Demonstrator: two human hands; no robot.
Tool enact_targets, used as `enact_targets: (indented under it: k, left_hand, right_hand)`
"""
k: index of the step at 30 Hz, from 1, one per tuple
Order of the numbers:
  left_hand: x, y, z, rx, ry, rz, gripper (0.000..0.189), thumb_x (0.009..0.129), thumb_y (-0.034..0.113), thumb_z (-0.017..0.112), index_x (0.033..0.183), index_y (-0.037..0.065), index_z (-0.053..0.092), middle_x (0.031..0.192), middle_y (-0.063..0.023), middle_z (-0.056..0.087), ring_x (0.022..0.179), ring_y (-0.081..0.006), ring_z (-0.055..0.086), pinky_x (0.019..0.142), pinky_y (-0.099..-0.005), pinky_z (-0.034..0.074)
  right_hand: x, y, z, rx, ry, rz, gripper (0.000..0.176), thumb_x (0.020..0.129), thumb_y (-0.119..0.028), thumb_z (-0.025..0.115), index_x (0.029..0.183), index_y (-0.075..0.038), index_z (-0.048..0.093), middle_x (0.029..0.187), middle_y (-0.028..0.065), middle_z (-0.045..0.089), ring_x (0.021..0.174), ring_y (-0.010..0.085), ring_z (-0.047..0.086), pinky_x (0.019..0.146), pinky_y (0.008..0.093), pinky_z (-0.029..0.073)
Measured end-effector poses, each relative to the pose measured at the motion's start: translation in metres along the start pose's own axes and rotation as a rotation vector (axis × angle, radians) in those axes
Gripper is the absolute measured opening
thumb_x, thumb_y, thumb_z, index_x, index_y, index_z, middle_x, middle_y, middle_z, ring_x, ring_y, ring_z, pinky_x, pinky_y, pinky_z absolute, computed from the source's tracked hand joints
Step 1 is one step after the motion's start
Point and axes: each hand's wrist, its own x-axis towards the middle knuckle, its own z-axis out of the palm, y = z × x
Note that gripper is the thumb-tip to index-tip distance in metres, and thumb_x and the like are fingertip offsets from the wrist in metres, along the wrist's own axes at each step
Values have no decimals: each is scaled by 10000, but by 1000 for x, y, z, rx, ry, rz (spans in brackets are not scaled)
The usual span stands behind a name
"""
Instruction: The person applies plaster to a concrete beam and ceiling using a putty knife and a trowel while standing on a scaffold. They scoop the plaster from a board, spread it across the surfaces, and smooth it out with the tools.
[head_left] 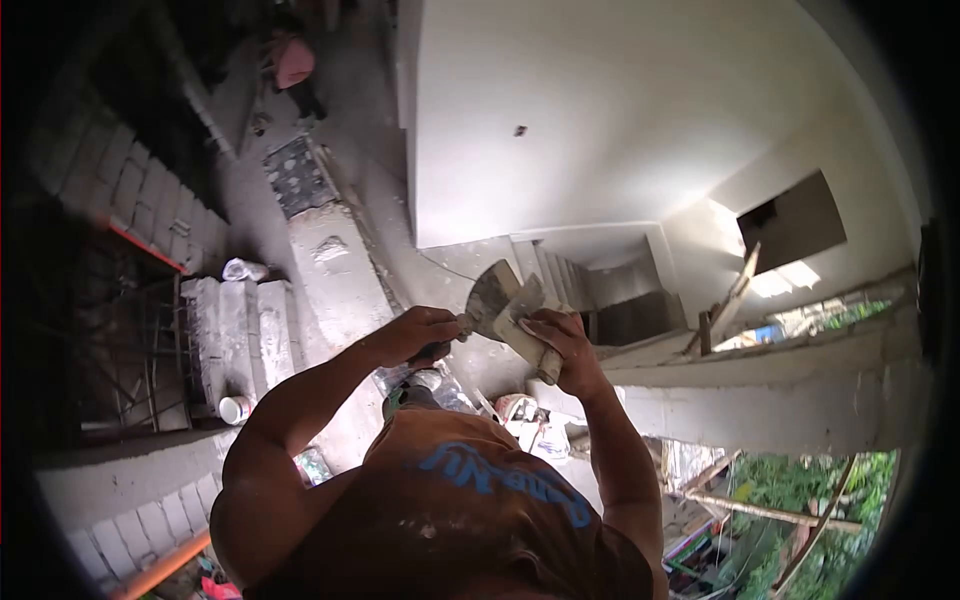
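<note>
In front of my chest, my left hand [412, 338] is closed round the handle of a trowel [490, 295], whose broad, mortar-smeared blade points up and to the right. My right hand [562, 345] grips a pale, flat plastering tool [520, 340] with a thick handle end showing below the fingers. The trowel blade and the flat tool meet or overlap between my hands. Whether mortar lies between them is hard to tell.
A plastered wall [560, 120] rises ahead. Stacked blocks [240, 320] and a white bucket [235, 409] stand at the left. A long plank [335, 265] runs forward. A person in a pink top [293, 62] is far off. Wooden poles [775, 510] cross at lower right.
</note>
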Motion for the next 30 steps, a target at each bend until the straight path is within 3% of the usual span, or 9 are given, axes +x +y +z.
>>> enact_targets:
  k: [6, 8, 10, 12, 16, 18, 20, 26, 30]
  left_hand:
    - [-51, -10, 8, 109, 123, -26, 327, 1004, 346, 546, 1037, 26, 604, 626, 10, 520, 450, -50, 409, 401, -228, 317]
    - [-61, -13, 12, 90, 163, 4, 338, 1008, 350, 533, 1060, 23, 601, 629, 9, 516, 450, -50, 405, 400, -231, 313]
    - [-69, -8, 25, 139, 210, 142, 339, 1011, 355, 525, 1054, 25, 591, 631, 9, 514, 445, -52, 407, 400, -231, 318]
    - [-84, 9, 46, 84, 241, 249, 333, 1017, 354, 514, 1048, 28, 576, 631, 6, 511, 447, -54, 422, 394, -229, 321]
    - [-95, -1, 65, 15, 363, 350, 346, 1030, 363, 485, 1045, 25, 558, 610, 2, 496, 412, -60, 409, 374, -238, 315]
    - [-100, -10, 71, -109, 436, 334, 292, 1019, 320, 522, 1046, 34, 579, 604, 2, 491, 430, -68, 382, 395, -250, 307]
    - [-102, -27, 72, -114, 484, 318, 338, 1027, 348, 499, 1061, 23, 589, 630, 3, 503, 448, -59, 383, 421, -245, 318]
    - [-84, -63, 73, -201, 549, 342, 378, 1034, 374, 480, 1052, 11, 583, 647, 2, 517, 479, -59, 417, 450, -247, 351]
    - [-74, -62, 74, -180, 561, 395, 413, 1019, 432, 484, 1025, 32, 583, 640, -7, 498, 436, -71, 397, 396, -266, 327]
  right_hand:
    - [0, 24, 22, 120, 16, 33, 552, 694, -109, 723, 1239, -94, 638, 1198, 137, 614, 1074, 320, 556, 932, 407, 422]
    - [-17, 59, 48, 110, 6, 12, 533, 713, -92, 704, 1240, -91, 625, 1209, 150, 602, 1080, 338, 549, 935, 423, 434]
    - [-47, 86, 80, -20, -42, 164, 491, 730, -42, 661, 1218, -82, 619, 1190, 161, 595, 1079, 370, 542, 935, 445, 443]
    - [-80, 112, 116, -86, -7, 171, 434, 756, -22, 599, 1186, -79, 623, 1171, 161, 589, 1090, 386, 531, 942, 471, 445]
    - [-169, 165, 173, -151, -249, 799, 332, 745, 0, 561, 1059, -24, 665, 1041, 198, 635, 991, 384, 605, 903, 466, 478]
    - [-244, 203, 198, -302, -356, 844, 288, 765, -57, 606, 1036, 18, 667, 983, 248, 664, 971, 410, 637, 865, 468, 497]
    - [-266, 215, 202, -282, -454, 935, 291, 766, -67, 612, 1038, 21, 665, 984, 252, 665, 973, 410, 639, 861, 469, 498]
    - [-254, 238, 186, -232, -540, 974, 305, 769, -100, 632, 1044, 30, 660, 985, 265, 668, 981, 412, 643, 851, 472, 502]
    - [-214, 248, 171, -196, -556, 912, 318, 771, -121, 645, 1048, 35, 657, 986, 274, 669, 987, 413, 646, 844, 474, 505]
